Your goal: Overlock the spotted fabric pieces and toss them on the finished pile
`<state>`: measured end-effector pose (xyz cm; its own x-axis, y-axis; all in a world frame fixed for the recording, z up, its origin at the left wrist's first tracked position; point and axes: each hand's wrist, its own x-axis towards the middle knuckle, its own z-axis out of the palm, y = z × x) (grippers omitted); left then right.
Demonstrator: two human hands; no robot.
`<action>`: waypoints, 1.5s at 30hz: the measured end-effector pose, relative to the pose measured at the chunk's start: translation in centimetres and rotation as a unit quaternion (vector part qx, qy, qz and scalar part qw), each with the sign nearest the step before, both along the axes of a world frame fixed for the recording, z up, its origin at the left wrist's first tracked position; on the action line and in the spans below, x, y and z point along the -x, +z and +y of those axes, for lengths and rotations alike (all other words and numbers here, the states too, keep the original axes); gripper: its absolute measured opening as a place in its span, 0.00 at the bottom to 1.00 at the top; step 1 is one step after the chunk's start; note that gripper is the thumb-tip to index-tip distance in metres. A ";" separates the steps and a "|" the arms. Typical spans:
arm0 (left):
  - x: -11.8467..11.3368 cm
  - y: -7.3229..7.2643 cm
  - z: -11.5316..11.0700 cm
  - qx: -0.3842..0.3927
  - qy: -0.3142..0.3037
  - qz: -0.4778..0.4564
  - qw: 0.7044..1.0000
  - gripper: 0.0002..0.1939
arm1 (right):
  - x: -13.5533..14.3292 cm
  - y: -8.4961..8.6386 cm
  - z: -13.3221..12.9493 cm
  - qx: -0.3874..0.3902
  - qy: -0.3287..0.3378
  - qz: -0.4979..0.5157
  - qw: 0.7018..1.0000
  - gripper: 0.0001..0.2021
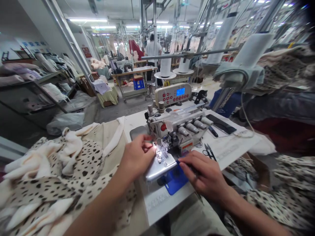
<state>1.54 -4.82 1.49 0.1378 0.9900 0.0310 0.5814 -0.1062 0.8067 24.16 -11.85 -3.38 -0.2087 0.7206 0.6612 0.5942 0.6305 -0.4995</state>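
Pinching, contents unclear, left grip [138, 153] and right grip [205, 173] reach sewing machine [157, 127] on white table [157, 206], workshop [110, 111] beyond.

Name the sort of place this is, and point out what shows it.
Most likely a garment workshop: a sewing machine with a lit screen, thread cones standing behind it, and spotted cloth heaped to its left.

Left hand [139, 155]: anything pinched too small to tell. Right hand [205, 175]: palm hidden; contact with blue plate [175, 182] unclear. Left forearm [102, 204], right forearm [252, 209] cut off by bottom edge. Screen [180, 91] characters too small to read. Spotted fabric [277, 204] at right blurred, cut off.
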 end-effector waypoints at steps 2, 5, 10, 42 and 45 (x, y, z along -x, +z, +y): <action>0.4 0.5 -0.4 -0.014 -0.031 0.064 0.997 0.14 | 0.8 -0.1 0.5 0.007 -0.003 -0.009 1.000 0.07; 1.2 1.3 -1.3 -0.038 -0.103 0.185 0.977 0.10 | 1.8 -0.3 0.8 0.006 -0.026 -0.036 0.999 0.07; 1.3 1.5 -2.3 -0.082 -0.138 0.309 0.938 0.10 | 3.2 -0.5 1.0 -0.039 -0.049 -0.080 0.995 0.07; 0.9 -0.7 -0.6 -0.260 -0.080 0.309 0.911 0.11 | 6.7 0.7 1.2 -0.078 -0.096 -0.070 0.990 0.08; 0.7 -0.8 -0.4 -0.271 -0.084 0.304 0.909 0.12 | 6.9 0.5 1.1 -0.075 -0.105 -0.081 0.988 0.09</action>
<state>0.79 -5.18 0.72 0.4404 0.8153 0.3759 0.8417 -0.5207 0.1431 17.30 -10.71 -2.92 -0.1774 0.6562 0.7335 0.7846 0.5442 -0.2971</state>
